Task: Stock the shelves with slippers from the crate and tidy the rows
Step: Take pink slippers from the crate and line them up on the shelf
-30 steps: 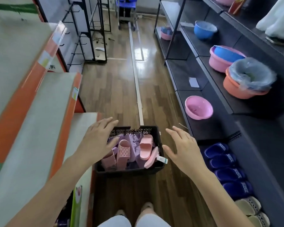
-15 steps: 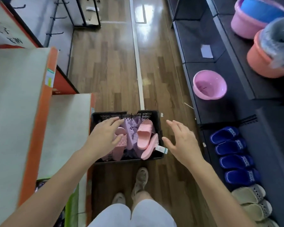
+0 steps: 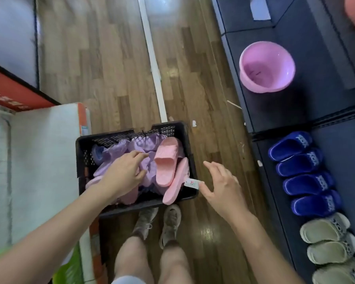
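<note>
Lying beneath the left fingers, lilac slippers crowd the crate.

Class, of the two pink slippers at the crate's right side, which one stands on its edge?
The pink slipper leaning against the right wall of the crate, by the white tag. The other pink slipper lies flat, strap up.

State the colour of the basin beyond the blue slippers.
The basin is pink; the head view shows it best.
</note>
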### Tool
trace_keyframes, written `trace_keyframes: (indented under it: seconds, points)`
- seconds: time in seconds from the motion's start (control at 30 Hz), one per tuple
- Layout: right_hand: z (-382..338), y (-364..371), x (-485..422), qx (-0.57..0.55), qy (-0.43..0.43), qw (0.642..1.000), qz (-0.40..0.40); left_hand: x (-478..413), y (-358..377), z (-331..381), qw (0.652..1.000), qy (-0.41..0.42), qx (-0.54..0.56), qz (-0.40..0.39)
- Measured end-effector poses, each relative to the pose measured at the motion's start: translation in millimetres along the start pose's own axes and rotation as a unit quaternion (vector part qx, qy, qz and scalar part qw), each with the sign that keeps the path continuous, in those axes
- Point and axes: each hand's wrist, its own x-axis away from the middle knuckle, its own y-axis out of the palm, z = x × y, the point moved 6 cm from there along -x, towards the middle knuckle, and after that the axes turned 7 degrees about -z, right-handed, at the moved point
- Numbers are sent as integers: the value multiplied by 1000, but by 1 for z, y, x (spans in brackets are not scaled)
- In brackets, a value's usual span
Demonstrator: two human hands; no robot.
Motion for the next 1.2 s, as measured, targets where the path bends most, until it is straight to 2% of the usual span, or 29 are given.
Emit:
trace_keyframes:
  seconds: [0.37,0.47,0.6,0.7,0.8,0.87,1.0,1.2]
  points:
    - [55,138,-105,-91,68,993,-26,-160,128,-66,992,-53,24,-113]
    - [63,170,-127,-126,78,989,-19,-194,161,-85,981,-106,112,-121]
    - [74,201,-147,-143,84,986,-4,-223,202,-101,929,-161,320,-90]
    - [79,217,-154,-158,94,983,-3,-229,222,-104,847,-215,482,-64]
    - [82,227,-158,-176,116,977,-7,-233,232,-105,790,-254,554,-68]
    - [82,232,-161,-184,128,974,-21,-237,232,-108,772,-255,577,-81]
    - [83,236,-165,-204,153,967,-23,-236,228,-108,783,-242,564,-104]
    - [84,238,-163,-217,187,955,-70,-201,196,-121,841,-225,492,9]
